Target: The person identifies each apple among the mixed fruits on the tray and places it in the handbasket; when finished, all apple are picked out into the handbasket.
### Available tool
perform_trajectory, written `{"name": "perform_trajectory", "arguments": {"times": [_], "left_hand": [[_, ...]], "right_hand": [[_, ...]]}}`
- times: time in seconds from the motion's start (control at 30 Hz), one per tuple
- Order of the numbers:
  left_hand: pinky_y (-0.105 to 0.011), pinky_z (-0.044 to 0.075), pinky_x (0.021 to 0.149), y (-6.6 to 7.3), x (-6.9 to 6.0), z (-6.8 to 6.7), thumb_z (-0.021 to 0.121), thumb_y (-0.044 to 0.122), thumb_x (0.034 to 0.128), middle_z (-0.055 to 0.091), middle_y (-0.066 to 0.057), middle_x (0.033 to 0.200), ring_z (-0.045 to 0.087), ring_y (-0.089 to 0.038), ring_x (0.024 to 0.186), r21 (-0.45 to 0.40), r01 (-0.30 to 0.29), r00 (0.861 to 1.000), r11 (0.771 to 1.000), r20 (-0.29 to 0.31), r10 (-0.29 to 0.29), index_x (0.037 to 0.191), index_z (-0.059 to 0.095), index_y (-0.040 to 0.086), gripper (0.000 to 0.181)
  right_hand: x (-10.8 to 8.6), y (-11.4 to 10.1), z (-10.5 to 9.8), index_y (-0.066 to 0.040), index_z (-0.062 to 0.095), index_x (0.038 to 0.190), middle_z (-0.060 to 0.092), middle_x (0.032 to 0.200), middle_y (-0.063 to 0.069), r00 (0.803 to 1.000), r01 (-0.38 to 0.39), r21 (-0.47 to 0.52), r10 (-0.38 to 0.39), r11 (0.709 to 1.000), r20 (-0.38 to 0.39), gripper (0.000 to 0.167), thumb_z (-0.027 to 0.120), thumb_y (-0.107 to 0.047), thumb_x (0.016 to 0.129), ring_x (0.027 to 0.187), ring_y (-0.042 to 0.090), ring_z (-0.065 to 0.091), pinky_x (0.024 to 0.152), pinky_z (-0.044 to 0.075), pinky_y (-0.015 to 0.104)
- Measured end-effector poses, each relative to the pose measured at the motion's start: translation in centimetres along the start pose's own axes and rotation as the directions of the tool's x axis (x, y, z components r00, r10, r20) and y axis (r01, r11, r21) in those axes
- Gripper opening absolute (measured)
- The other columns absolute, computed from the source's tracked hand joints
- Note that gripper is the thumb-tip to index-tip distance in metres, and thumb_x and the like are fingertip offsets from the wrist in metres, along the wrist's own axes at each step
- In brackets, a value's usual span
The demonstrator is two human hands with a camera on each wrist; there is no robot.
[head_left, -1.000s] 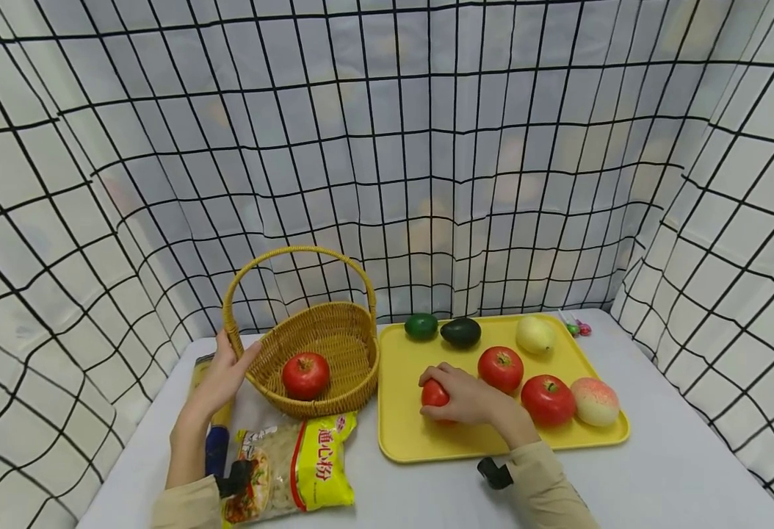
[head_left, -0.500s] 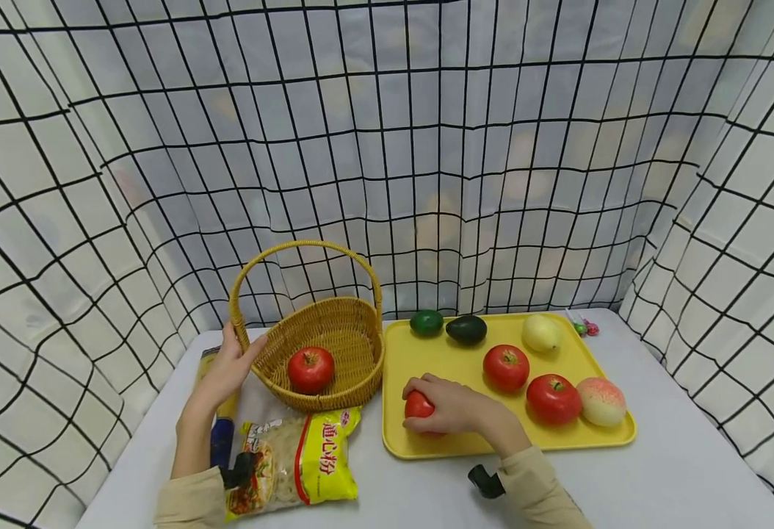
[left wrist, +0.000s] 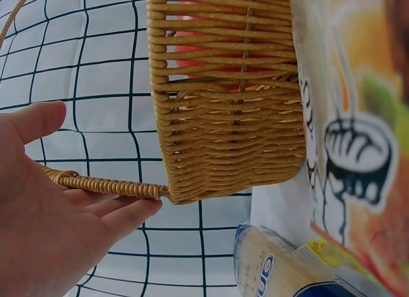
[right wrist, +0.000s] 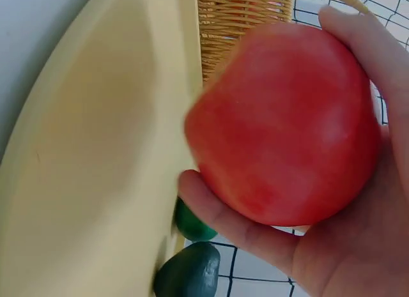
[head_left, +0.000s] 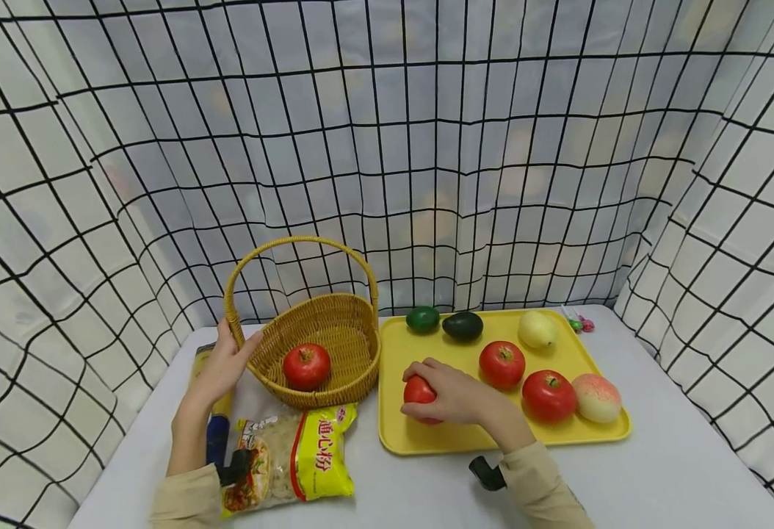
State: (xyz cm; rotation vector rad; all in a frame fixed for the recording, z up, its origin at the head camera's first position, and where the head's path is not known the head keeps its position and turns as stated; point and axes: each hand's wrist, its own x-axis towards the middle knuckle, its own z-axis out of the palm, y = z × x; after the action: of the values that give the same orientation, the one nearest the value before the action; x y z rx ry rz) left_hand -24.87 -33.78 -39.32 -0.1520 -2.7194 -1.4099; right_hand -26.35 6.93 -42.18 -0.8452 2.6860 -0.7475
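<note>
In the head view, the right hand (head_left: 456, 397) has shifted slightly left across the yellow tray (head_left: 396, 437), carrying a smooth red fruit (head_left: 418, 393), seemingly a pomegranate. The fruit is now at the tray's basket side, nearer the wicker basket (head_left: 347, 342) yet outside it. A pomegranate (head_left: 306, 366) with a visible crown lies inside the basket, which has stayed put beside the tray, behind the macaroni bag (head_left: 321, 459). The left hand (head_left: 224, 372) also remains at the basket's handle.

In the left wrist view, that hand's fingers (left wrist: 131, 217) lie fairly straight behind the foot of the handle (left wrist: 105, 184), thumb spread apart; they touch and seem to steady it without clenching.

In the right wrist view, thumb and fingers curve round the red fruit, grasping it. Whether its underside touches the tray cannot be told.
</note>
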Motion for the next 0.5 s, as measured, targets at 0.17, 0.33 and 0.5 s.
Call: {"name": "perform_trajectory", "arguments": {"times": [0.17, 0.33, 0.5], "left_hand": [[-0.076, 0.019, 0.117, 0.3, 0.4, -0.1, 0.040, 0.038, 0.1111, -0.012, -0.041, 0.164, 0.001, -0.060, 0.152, 0.009, -0.006, 1.000, 1.000, 0.009, 0.006, 0.157, -0.028, -0.002, 0.091], [-0.076, 0.016, 0.118, 0.3, 0.7, -0.2, 0.040, 0.040, 0.1109, -0.015, -0.041, 0.163, -0.002, -0.060, 0.152, 0.006, 0.011, 1.000, 1.000, 0.013, -0.011, 0.156, -0.030, -0.002, 0.093], [-0.075, 0.013, 0.119, 0.2, 0.6, 0.2, 0.040, 0.039, 0.1108, -0.018, -0.040, 0.163, -0.006, -0.059, 0.152, 0.015, 0.030, 0.999, 0.999, 0.018, -0.031, 0.155, -0.032, -0.002, 0.094]], "right_hand": [[0.0, -0.6, -0.2, -0.036, 0.054, 0.135, 0.055, 0.134, -0.008, 0.995, 0.030, 0.022, -0.028, 0.999, -0.093, 0.055, 0.066, -0.065, 0.090, 0.117, 0.015, 0.056, 0.089, 0.058, 0.036], [1.0, -2.2, 0.3, -0.037, 0.050, 0.143, 0.047, 0.145, -0.007, 0.978, 0.136, 0.046, -0.126, 0.990, -0.167, 0.062, 0.066, -0.066, 0.090, 0.123, 0.014, 0.054, 0.092, 0.058, 0.035], [1.8, -3.6, 1.3, -0.041, 0.046, 0.147, 0.045, 0.145, -0.003, 0.970, 0.186, 0.060, -0.174, 0.981, -0.171, 0.064, 0.071, -0.058, 0.091, 0.123, 0.016, 0.054, 0.092, 0.058, 0.035]]}}
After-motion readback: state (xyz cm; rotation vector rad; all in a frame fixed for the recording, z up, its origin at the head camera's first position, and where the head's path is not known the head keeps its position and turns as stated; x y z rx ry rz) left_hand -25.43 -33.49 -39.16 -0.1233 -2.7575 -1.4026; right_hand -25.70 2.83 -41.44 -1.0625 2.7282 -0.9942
